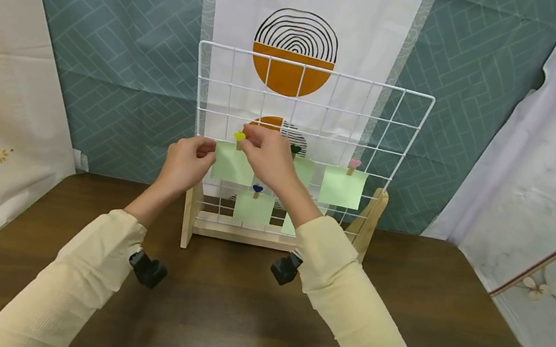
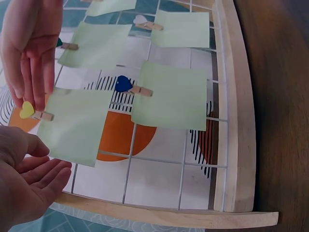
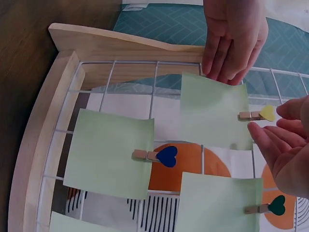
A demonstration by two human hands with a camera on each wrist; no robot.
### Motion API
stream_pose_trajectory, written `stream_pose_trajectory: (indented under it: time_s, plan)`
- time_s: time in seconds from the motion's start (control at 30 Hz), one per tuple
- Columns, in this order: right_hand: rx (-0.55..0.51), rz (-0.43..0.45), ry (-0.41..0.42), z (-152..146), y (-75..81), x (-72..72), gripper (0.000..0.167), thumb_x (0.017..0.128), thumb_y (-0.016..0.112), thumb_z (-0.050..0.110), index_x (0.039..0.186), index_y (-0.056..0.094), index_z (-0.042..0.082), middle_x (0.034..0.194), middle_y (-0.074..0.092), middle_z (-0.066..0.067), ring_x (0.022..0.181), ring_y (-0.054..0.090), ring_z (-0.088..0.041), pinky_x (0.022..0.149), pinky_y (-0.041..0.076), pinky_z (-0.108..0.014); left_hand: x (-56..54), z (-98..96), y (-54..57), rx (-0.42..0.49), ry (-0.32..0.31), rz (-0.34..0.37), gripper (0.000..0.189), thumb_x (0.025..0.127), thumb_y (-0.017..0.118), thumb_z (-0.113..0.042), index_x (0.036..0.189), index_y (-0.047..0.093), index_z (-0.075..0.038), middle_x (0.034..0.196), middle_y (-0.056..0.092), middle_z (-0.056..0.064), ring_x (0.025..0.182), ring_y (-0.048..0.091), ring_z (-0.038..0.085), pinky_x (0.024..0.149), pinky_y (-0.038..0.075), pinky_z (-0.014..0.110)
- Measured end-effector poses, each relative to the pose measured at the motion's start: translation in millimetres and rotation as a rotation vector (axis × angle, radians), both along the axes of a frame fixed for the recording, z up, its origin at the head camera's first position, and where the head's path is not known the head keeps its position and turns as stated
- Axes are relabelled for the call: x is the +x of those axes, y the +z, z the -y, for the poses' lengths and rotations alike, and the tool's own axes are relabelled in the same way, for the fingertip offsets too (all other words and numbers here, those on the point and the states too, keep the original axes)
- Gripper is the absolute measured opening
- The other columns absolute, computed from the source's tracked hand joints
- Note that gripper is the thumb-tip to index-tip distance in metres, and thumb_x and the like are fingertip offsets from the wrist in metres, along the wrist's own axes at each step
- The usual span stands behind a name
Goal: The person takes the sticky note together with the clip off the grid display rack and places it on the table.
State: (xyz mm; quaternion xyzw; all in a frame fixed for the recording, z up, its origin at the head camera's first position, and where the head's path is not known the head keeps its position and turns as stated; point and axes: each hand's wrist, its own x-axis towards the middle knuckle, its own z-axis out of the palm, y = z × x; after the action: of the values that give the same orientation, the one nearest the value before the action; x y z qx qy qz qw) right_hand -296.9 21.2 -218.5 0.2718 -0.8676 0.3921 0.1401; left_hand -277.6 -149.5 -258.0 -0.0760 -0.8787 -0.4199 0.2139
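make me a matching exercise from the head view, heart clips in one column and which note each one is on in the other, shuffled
Column one
1. yellow heart clip
2. blue heart clip
3. dark green heart clip
4. pink heart clip

Column two
A. upper row, right-hand note
B. lower row, left-hand note
C. upper row, left-hand note
D. upper row, middle note

Pairs: 1-C, 2-B, 3-D, 4-A

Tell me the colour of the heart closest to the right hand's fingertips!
Yellow. That heart shows best in the right wrist view.
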Motion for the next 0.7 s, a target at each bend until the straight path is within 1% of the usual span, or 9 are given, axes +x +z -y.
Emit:
stream_pose_trajectory:
  time_s: [0.2,0.4,0.6,0.7]
  plan:
    - [0.055,0.007,-0.022,2.2,4.6,-5.7,0.034,0.097,0.056,0.009,0.13,0.059,0.001,0.122,0.064,-0.011,0.111,0.062,-0.02,0.086,0.05,-0.026,-6.1,-1.5,4.3,0.014,0.03,-0.006,0.029,0.093,0.052,-0.003,0.117,0.064,0.01,0.108,0.067,0.023,0.101,0.063,0.036,0.083,0.049,0.045]
    - [0.093,0.004,-0.043,5.2,7.2,-9.0,0.03,0.097,0.057,0.01,0.126,0.063,0.002,0.12,0.066,-0.009,0.108,0.063,-0.019,0.082,0.05,-0.024,-5.6,-0.9,6.4,0.029,0.051,0.028,0.028,0.093,0.053,-0.005,0.113,0.065,0.009,0.105,0.067,0.024,0.099,0.061,0.036,0.081,0.049,0.044]
    - [0.115,0.016,-0.067,6.6,7.2,-9.6,0.03,0.096,0.061,0.015,0.124,0.066,0.006,0.117,0.068,-0.006,0.107,0.063,-0.017,0.082,0.05,-0.023,-3.2,-1.2,6.7,0.037,0.057,0.058,0.025,0.092,0.055,-0.004,0.11,0.065,0.01,0.099,0.067,0.024,0.089,0.064,0.034,0.068,0.047,0.032]
    - [0.132,-0.006,-0.081,6.1,6.3,-10.5,0.029,0.096,0.063,0.019,0.122,0.067,0.007,0.116,0.068,-0.005,0.105,0.064,-0.016,0.08,0.05,-0.023,-3.0,-2.0,6.1,0.043,0.056,0.069,0.024,0.092,0.056,-0.004,0.109,0.065,0.01,0.098,0.067,0.023,0.086,0.065,0.033,0.064,0.045,0.028]
